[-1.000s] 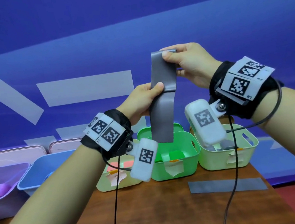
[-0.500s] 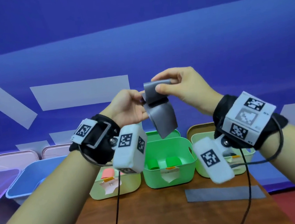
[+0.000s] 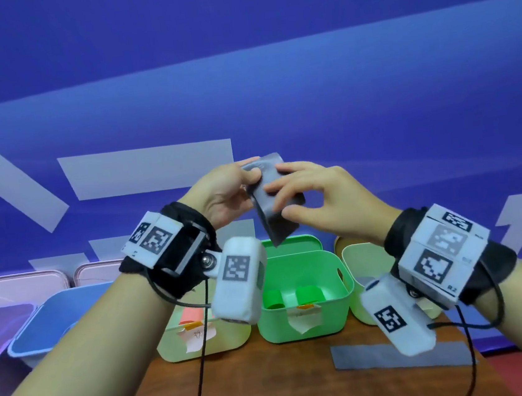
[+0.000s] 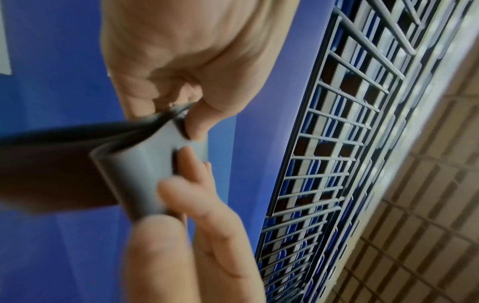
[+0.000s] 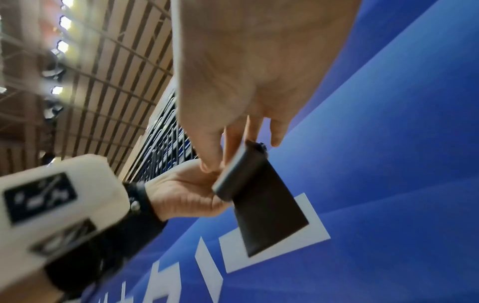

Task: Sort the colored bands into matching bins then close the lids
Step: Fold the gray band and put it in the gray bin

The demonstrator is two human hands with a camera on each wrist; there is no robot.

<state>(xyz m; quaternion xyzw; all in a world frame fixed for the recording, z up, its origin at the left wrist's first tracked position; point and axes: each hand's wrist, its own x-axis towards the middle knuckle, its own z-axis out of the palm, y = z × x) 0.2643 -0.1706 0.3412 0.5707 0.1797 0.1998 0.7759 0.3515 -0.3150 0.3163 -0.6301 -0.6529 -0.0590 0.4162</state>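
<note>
A: Why is the grey flat rubber band (image 3: 275, 202) up in the air rather than over a bin?

B: It looks as if it is being folded small. The left hand (image 3: 224, 198) pinches the top of the folded stack between thumb and fingers, and the right hand (image 3: 315, 196) has its fingertips curled onto the front of the same stack, thumb at the lower edge, so both are clamped on it. The left wrist view shows several layers bunched at the fold, with one loose tail hanging down.

A: And held that high?

B: My guess is that the tail needs room to hang free while it is doubled over. It dangles above the bright green plastic bin (image 3: 301, 304), but that is not a colour match: green rolls lie in there.

A: So where does it go?

B: Probably the pale green bin on the right (image 3: 354, 272), mostly hidden behind the right wrist; I cannot tell what is in it. Another grey strip (image 3: 362, 354) lies flat on the wooden surface (image 3: 275, 388) just in front.

A: The lids?

B: The bins in view stand open. Lids lean behind them, so closing is not yet done.
</note>
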